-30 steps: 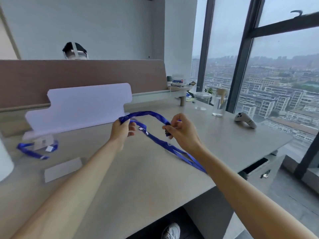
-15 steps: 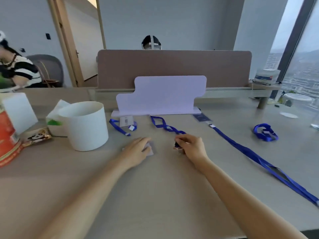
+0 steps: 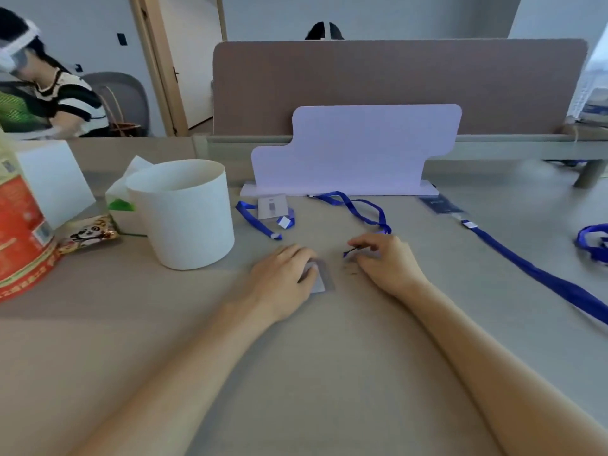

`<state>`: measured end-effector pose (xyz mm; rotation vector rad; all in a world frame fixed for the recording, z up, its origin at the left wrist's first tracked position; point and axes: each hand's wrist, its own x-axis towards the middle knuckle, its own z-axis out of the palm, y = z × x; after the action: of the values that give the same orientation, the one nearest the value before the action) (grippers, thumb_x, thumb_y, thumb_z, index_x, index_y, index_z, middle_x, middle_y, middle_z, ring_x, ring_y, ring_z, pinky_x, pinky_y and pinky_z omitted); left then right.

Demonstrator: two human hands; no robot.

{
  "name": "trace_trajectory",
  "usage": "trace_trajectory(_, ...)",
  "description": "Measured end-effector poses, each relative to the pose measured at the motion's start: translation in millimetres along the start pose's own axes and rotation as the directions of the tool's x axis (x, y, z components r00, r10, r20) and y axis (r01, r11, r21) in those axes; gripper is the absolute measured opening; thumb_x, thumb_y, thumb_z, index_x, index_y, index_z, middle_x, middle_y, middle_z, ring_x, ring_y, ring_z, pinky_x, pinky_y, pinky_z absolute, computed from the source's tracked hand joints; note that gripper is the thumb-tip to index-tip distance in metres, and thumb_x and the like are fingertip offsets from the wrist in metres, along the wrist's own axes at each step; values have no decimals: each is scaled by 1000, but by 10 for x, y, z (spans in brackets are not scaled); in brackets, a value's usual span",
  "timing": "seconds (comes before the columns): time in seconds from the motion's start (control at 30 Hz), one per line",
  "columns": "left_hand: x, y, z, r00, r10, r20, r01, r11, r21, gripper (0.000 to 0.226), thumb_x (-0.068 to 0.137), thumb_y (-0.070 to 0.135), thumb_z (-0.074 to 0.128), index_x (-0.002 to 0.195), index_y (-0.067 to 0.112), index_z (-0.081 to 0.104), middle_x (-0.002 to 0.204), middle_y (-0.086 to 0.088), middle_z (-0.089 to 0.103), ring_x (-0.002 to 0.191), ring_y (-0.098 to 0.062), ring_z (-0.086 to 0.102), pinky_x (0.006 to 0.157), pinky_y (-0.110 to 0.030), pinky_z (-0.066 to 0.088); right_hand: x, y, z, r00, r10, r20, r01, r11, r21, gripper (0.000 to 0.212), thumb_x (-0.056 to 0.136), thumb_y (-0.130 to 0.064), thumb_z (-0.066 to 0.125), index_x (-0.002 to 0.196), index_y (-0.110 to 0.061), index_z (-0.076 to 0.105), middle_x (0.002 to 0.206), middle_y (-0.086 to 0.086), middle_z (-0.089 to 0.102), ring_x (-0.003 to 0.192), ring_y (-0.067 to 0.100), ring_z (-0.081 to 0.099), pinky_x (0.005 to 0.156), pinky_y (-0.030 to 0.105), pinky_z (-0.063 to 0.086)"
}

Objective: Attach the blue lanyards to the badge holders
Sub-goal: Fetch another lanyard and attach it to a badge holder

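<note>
On the desk [image 3: 329, 373] just ahead, flat and half covered: clear badge holder [image 3: 320, 279], held down by the left hand [image 3: 283, 274] with fingers bent over its left edge. Thumb hidden, so no telling how firm the hold. Just beside it, across a small gap: right hand [image 3: 386, 263] pinching the dark clip [image 3: 352, 251] at the end of a blue lanyard [image 3: 362, 209], with the strap looping back toward the white stand [image 3: 355, 149].

Judging by that, mid-step, with the clip about to meet the holder's slot. Slot too blurred to find.

Likely slips from here:
- Smooth plastic sliding on the desk under a push from the clip.
- Clip springing shut before catching the slot, or catching only the thin edge and pulling loose later.
- Strap twisting and leaving the badge facing backward.

Farther out, more trouble for a dragged strap: finished badge [image 3: 271, 207] just behind the left hand, white bucket [image 3: 184, 212] to the left, long lanyard [image 3: 543, 278] stretched along the right. Easy to snag any of those with one quick pull.
</note>
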<state>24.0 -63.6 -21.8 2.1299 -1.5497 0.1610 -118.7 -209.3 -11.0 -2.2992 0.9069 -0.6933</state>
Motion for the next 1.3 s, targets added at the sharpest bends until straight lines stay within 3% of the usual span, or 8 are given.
trace_trajectory(0.23, 5, -25, -7, 999, 38, 23, -40, 996, 77, 27, 95, 29, 43, 116, 18, 57, 117, 4, 59, 114, -17, 50, 90, -39, 46, -65, -30, -6, 1000, -26, -8, 23, 964, -264, 25, 87, -32, 60, 109, -42, 67, 132, -4, 42, 127, 23, 29, 99, 37, 22)
trace_trajectory(0.37, -12, -71, -117, 985, 80, 153, -88, 995, 45, 35, 94, 33, 47, 128, 24, 50, 126, 8, 52, 120, -12, 44, 98, -32, 41, -86, -1, 14, 977, -210, 20, 208, 942, -264, 15, 91, -32, 61, 98, -39, 72, 128, -13, 52, 127, 17, 34, 98, 36, 15)
trace_trajectory(0.53, -11, -140, -184, 973, 99, 208, -95, 995, -30, 36, 95, 34, 50, 130, 26, 48, 128, 12, 48, 123, -6, 39, 99, -23, 35, -125, -30, 22, 945, -326, 9, 324, 934, -151, 15, 95, -32, 58, 92, -24, 70, 89, -11, 71, 85, 7, 54, 101, 33, 30)
trace_trajectory(0.67, 16, -142, -158, 978, 87, 189, -78, 995, -56, 25, 92, 28, 56, 115, 21, 49, 117, 12, 49, 114, -7, 41, 94, -22, 36, -176, -93, -13, 957, -290, 13, 290, 957, -9, 20, 96, -34, 56, 94, -19, 68, 80, -6, 68, 68, 8, 56, 69, 20, 46)
trace_trajectory(0.9, -7, -217, -168, 994, -71, 84, 89, 967, -237, 25, 88, 28, 64, 107, 26, 47, 111, 10, 54, 102, -7, 52, 88, -27, 44, -213, -197, 8, 951, -281, 129, 276, 960, 53, 14, 94, -30, 59, 92, -20, 69, 84, -13, 67, 73, -5, 54, 67, 9, 41)
trace_trajectory(1.0, -40, -216, -167, 998, -54, 25, 58, 972, -229, 28, 89, 25, 62, 114, 24, 50, 111, 12, 54, 102, -4, 50, 89, -25, 43, -206, -201, 47, 952, -261, 161, 260, 965, 23, 11, 94, -27, 59, 91, -25, 69, 91, -11, 67, 81, 2, 57, 74, 19, 45)
trace_trajectory(1.2, -58, -198, -182, 995, 38, -89, -47, 994, -100, 28, 90, 24, 55, 118, 23, 56, 113, 12, 56, 108, -3, 47, 86, -18, 35, -225, -244, 66, 975, -176, 137, 166, 983, 84, 12, 92, -29, 63, 84, -24, 69, 83, -15, 68, 75, 1, 58, 65, 7, 42)
trace_trajectory(1.3, -51, -201, -180, 995, 42, -96, -51, 994, -100, 28, 91, 30, 54, 118, 24, 57, 108, 13, 57, 106, -7, 49, 86, -21, 36, -223, -250, 69, 984, -142, 109, 125, 980, 152, 14, 91, -28, 64, 82, -20, 71, 78, -12, 71, 74, 3, 62, 69, 15, 48)
